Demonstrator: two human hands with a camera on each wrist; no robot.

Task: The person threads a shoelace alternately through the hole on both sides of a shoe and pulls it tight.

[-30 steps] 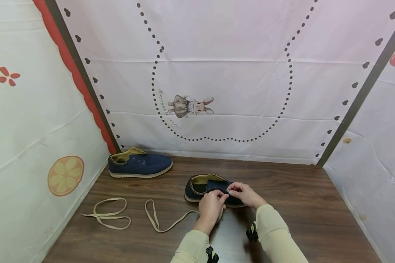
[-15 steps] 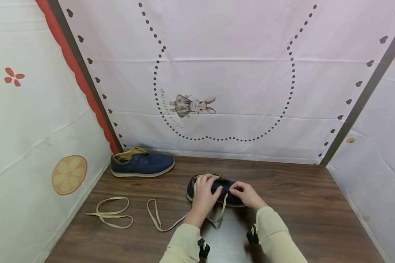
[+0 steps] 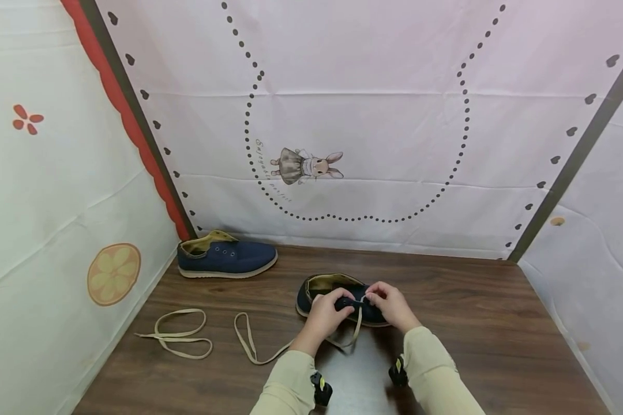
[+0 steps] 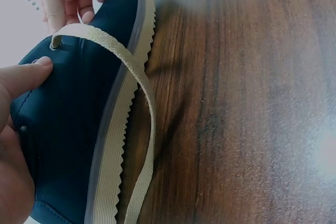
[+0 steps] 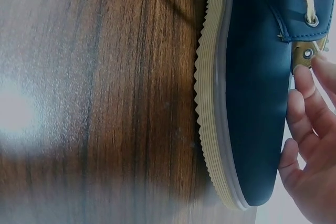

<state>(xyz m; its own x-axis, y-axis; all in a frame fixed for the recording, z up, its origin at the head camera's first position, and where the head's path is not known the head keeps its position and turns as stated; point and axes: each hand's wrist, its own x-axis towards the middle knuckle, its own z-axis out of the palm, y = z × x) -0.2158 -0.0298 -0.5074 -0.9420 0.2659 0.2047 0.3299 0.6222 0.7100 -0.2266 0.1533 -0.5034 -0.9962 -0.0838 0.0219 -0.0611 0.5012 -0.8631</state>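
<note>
A navy shoe (image 3: pixel 305 297) with a cream sole stands on the table, toe to the right. My left hand (image 3: pixel 319 320) grips its near eyelet flap, the thumb (image 4: pixel 29 77) flat on the outside just below an eyelet. A flat cream shoelace (image 4: pixel 149 103) passes through that eyelet and hangs down over the sole. At the throat of the shoe my right hand (image 3: pixel 394 305) pinches the short end of this lace between thumb and index finger. Close to these fingertips shows a tan piece (image 5: pixel 304 55) with a metal eyelet. The lace tip is mostly hidden by the fingers.
Another navy shoe (image 3: pixel 239 257) without a lace stands at the back left against the patterned cloth. A second cream lace (image 3: pixel 184 340) lies looped on the wooden table (image 3: pixel 477 323) at the left. The worked lace's tail (image 3: pixel 249 346) runs left across the tabletop.
The lace now comes out through the near flap and hangs down its outside. My left hand moved up over the shoe opening, then back to the flap; my right hand stayed near the throat.
</note>
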